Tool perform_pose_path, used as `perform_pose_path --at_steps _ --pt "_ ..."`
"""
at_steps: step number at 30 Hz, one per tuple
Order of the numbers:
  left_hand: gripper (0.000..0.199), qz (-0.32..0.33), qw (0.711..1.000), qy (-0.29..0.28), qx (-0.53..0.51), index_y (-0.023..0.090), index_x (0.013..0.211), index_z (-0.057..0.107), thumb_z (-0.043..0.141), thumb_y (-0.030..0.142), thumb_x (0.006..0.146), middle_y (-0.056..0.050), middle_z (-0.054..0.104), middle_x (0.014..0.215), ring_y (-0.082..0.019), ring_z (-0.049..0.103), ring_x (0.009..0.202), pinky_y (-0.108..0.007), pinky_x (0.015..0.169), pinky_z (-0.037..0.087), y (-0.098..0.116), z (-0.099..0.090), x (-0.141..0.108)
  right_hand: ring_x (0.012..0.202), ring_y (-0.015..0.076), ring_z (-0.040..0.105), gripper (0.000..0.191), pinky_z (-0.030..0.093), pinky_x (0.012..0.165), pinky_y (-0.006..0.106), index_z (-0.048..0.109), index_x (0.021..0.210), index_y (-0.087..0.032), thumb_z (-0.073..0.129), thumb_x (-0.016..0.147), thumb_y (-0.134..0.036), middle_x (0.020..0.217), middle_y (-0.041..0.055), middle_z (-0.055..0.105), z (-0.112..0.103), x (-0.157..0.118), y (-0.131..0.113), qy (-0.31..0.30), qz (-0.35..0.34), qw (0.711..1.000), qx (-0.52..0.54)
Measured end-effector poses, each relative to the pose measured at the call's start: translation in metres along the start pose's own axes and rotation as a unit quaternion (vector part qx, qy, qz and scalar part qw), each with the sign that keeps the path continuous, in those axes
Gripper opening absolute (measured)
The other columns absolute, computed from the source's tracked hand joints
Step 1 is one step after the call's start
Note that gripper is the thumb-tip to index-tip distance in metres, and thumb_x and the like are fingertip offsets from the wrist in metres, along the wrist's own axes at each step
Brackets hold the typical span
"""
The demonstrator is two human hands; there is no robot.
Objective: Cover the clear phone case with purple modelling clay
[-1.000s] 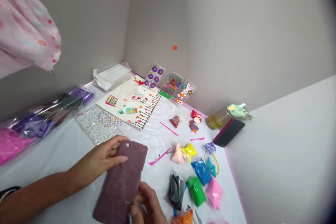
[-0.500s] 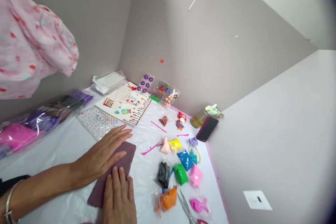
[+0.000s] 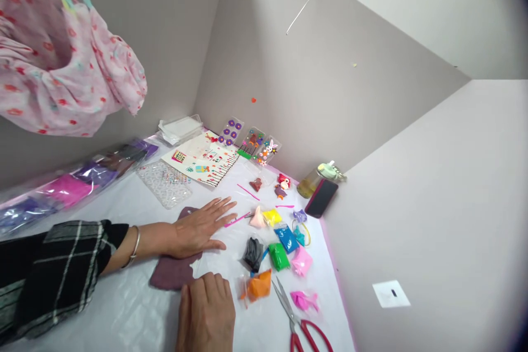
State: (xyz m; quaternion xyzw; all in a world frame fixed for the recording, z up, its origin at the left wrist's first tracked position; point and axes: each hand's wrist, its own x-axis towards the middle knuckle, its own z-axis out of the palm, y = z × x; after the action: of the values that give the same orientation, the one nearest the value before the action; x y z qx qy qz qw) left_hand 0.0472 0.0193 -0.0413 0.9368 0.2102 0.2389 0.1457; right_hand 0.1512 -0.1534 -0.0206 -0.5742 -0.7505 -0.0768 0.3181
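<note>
Clay (image 3: 170,273) looks flattened, its ragged right edge seemingly unfinished, left hand (image 3: 200,228) splayed across, right hand (image 3: 207,308) curled nearer, grip unclear

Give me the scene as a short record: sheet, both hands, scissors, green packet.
Sheet: purple-brown, lying on the white cover
Left hand: spread open over the sheet
Right hand: fingers curled, near the sheet's edge; contact unclear
Scissors: red-handled, right of the right hand
Green packet: between black packet and light pink packet
</note>
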Motion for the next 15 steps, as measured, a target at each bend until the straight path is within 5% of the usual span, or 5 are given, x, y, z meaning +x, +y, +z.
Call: perform_pose_path --at_steps 3,5,10,13,15 --pt "0.07 0.009 0.997 0.006 -0.072 0.024 0.157 0.037 0.057 0.056 0.097 -0.016 0.027 0.169 -0.034 0.013 0.158 -0.056 0.127 0.017 0.0 0.005 -0.007 0.06 0.0235 0.055 0.023 0.034 0.06 0.035 0.045 0.077 -0.024 0.045 0.084 -0.002 0.068 0.0018 0.06 -0.01 -0.002 0.001 -0.002 -0.017 1.0 0.016" --pt "0.063 -0.02 0.983 0.074 -0.165 0.024 0.15 0.048 0.057 0.057 0.097 -0.013 0.037 0.166 -0.032 0.02 0.157 -0.053 0.127 0.018 0.003 -0.003 -0.008 0.06 0.0225 0.058 0.022 0.035 0.058 0.035 0.047 0.078 -0.024 0.048 0.084 -0.003 0.069 0.0009 0.062 -0.019 0.0 0.002 -0.021 -0.021 0.999 0.025" --pt "0.042 -0.2 0.872 0.257 -0.365 0.021 0.11 0.073 0.05 0.055 0.099 -0.011 0.072 0.126 -0.031 0.06 0.128 -0.049 0.119 0.036 0.003 -0.046 0.003 0.063 0.0258 0.066 0.021 0.042 0.054 0.036 0.058 0.081 -0.023 0.068 0.07 -0.009 0.074 0.0017 0.068 -0.032 0.016 0.003 -0.131 -0.051 0.99 -0.026" --pt "0.047 -0.222 0.841 0.295 -0.396 0.021 0.098 0.069 0.035 0.053 0.103 -0.006 0.075 0.093 -0.023 0.071 0.091 -0.036 0.09 0.057 -0.003 -0.074 0.003 0.072 0.0312 0.07 0.027 0.051 0.061 0.041 0.065 0.09 -0.018 0.072 0.065 -0.007 0.083 0.008 0.073 -0.029 0.033 0.011 -0.231 -0.06 0.966 -0.099" --pt "0.038 -0.242 0.84 0.267 -0.405 0.021 0.08 0.066 0.052 0.051 0.097 0.003 0.061 0.056 -0.016 0.061 0.053 -0.025 0.059 0.053 -0.004 -0.087 -0.007 0.077 0.032 0.072 0.031 0.054 0.067 0.043 0.066 0.095 -0.015 0.066 0.067 -0.001 0.087 0.0112 0.074 -0.024 0.045 0.023 -0.262 -0.054 0.956 -0.122"
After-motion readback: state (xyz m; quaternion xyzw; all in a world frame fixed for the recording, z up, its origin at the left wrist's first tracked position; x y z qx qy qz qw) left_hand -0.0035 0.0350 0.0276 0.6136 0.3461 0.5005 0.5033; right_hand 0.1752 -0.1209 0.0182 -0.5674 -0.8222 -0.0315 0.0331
